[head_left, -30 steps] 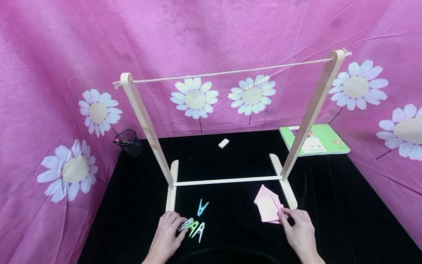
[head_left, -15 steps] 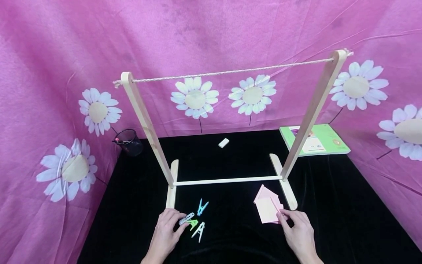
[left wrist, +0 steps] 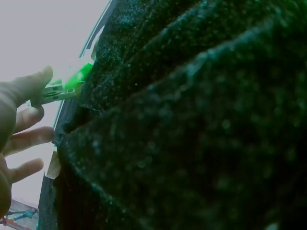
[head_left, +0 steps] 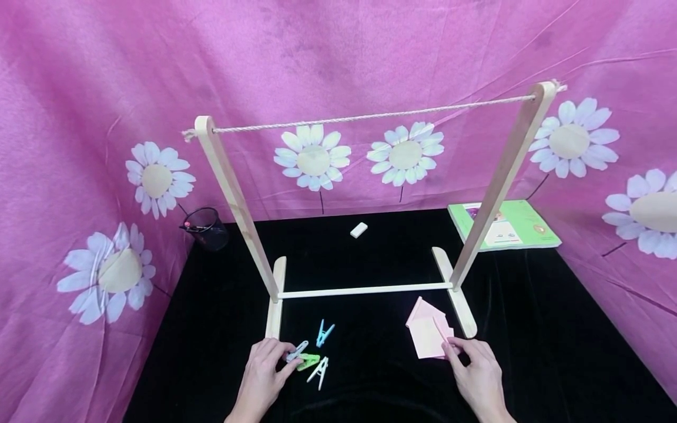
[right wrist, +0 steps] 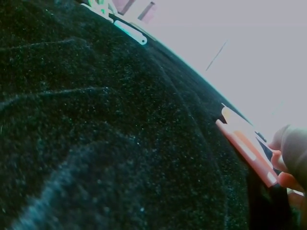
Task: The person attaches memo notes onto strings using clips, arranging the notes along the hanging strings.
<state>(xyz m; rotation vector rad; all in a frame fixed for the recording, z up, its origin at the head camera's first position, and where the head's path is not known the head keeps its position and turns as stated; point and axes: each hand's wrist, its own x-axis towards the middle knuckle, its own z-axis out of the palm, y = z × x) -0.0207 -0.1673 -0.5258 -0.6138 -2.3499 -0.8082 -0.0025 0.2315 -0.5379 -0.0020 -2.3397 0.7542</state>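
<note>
In the head view my left hand (head_left: 260,373) pinches a grey clothespin (head_left: 298,350) between thumb and fingers at the lower left. A green clothespin (head_left: 308,362) lies against it, by my thumb tip. Just right of these are a white clothespin (head_left: 319,372) and a blue clothespin (head_left: 324,333) on the black cloth. My right hand (head_left: 478,369) pinches the edge of a pink sheet on a small pile of pink paper (head_left: 427,339). The left wrist view shows the grey clothespin (left wrist: 57,94) under my thumb; the right wrist view shows the pink paper (right wrist: 247,152) at my fingertips.
A wooden stand (head_left: 365,290) with a rope (head_left: 370,117) strung between its posts rises beyond both hands. Behind it lie a white eraser-like block (head_left: 358,230) and a green book (head_left: 534,220). A black mesh pen cup (head_left: 208,230) stands at the back left.
My left hand has shifted slightly, tilting the grey clothespin, and the green one has turned to lie flatter beside the thumb. The right hand has stayed nearly in place at the pink paper.
</note>
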